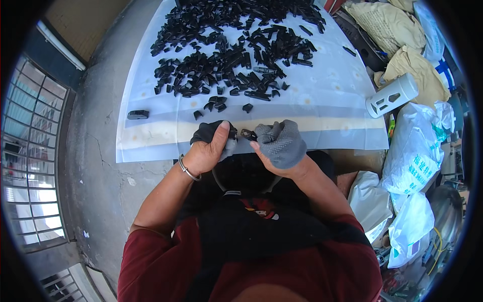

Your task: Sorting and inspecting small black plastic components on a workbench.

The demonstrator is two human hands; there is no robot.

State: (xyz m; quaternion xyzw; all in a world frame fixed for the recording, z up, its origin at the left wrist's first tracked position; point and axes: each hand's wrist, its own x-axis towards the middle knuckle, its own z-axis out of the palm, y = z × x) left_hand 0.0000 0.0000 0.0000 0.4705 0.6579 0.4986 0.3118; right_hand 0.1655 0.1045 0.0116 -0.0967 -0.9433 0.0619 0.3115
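Both my hands are raised over the near edge of a table covered with a pale cloth (342,121). My left hand (214,141), partly gloved with the thumb bare, is closed on a small black plastic part (232,133). Opposite it, my right hand (279,143) in a grey dotted glove pinches another small black plastic part (248,134). A narrow gap separates the two parts. Just beyond lie a few loose black pieces (216,103), and farther back spreads a large heap of similar black plastic parts (216,65). One longer black piece (138,115) rests alone at the left.
On the table's right edge a white cylinder with cut-out openings (392,95) leans over. White plastic sacks (415,151) and brown paper bags (385,25) crowd the right side. A black container (244,173) is below my hands. A barred window (35,151) stands at left.
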